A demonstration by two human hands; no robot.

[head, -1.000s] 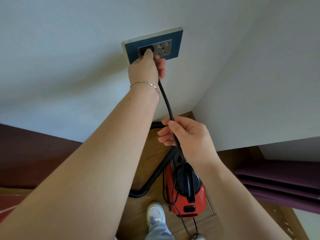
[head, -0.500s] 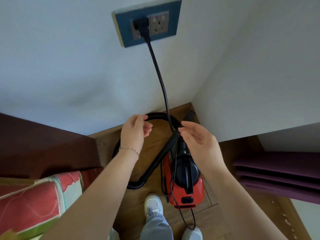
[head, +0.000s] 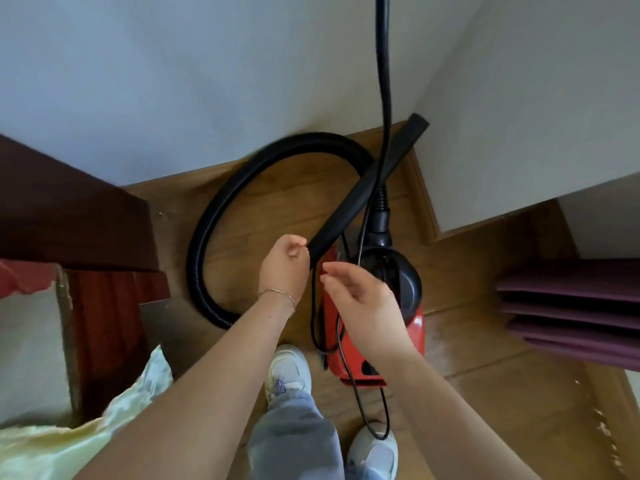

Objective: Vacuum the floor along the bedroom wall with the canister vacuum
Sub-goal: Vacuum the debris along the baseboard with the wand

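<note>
My left grip (head: 284, 268) hangs over the wooden plank floor (head: 277, 202) with its fingers curled in, right at the lower end of the rigid black vacuum wand (head: 374, 181). I cannot tell whether it pinches that end, the thin cord beside it, or nothing. A thin chain bracelet (head: 277, 292) sits on that wrist. My right grip (head: 360, 299) is spread loosely, fingers reaching toward the left one, holding nothing, just above the red and black canister vacuum (head: 414, 330). The vacuum stands on the floor in the corner where the two white walls (head: 173, 81) meet, just beside my left white sneaker (head: 287, 368). Its black ribbed hose (head: 207, 237) leaves the canister toward the corner, curves left along the foot of the wall and swings back down until my left forearm hides it. The wand slants from the corner down to my left grip. The black power cord (head: 382, 81) drops from the top edge, crosses the wand and canister, and loops by my right sneaker (head: 374, 452). A dark brown wooden cabinet (head: 69, 209) stands to the left, and folded purple fabric (head: 571, 299) lies to the right.
</note>
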